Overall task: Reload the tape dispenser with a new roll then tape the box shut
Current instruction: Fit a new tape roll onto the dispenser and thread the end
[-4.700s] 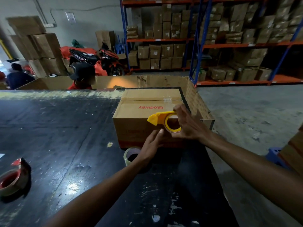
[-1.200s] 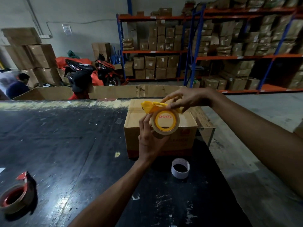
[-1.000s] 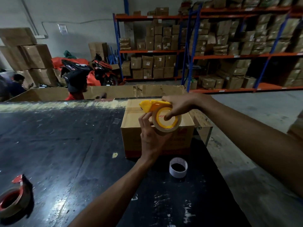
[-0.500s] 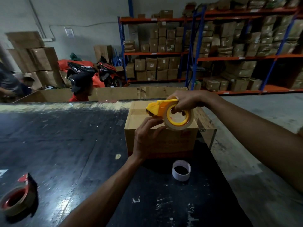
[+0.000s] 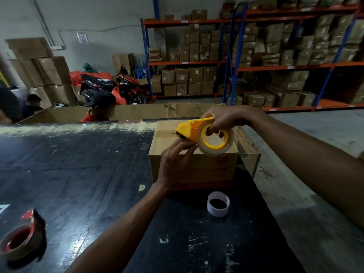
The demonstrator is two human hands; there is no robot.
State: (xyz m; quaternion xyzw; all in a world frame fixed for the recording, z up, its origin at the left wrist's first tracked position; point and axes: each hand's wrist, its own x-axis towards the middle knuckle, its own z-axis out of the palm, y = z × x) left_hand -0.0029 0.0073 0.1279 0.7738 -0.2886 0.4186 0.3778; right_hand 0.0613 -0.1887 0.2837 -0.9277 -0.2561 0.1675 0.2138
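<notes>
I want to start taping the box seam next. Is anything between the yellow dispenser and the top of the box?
Nothing visible blocks it. The right hand holds the yellow dispenser just above the box, whose top is bare. The left hand pinches at the dispenser's mouth, in front of the box. The empty core sits on the table, nearer the camera.

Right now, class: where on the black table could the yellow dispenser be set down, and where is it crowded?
Free: the wide stretch of black table between the cardboard box and the red dispenser; also the near edge below the empty core. Crowded: around the box, where both hands work.
</notes>
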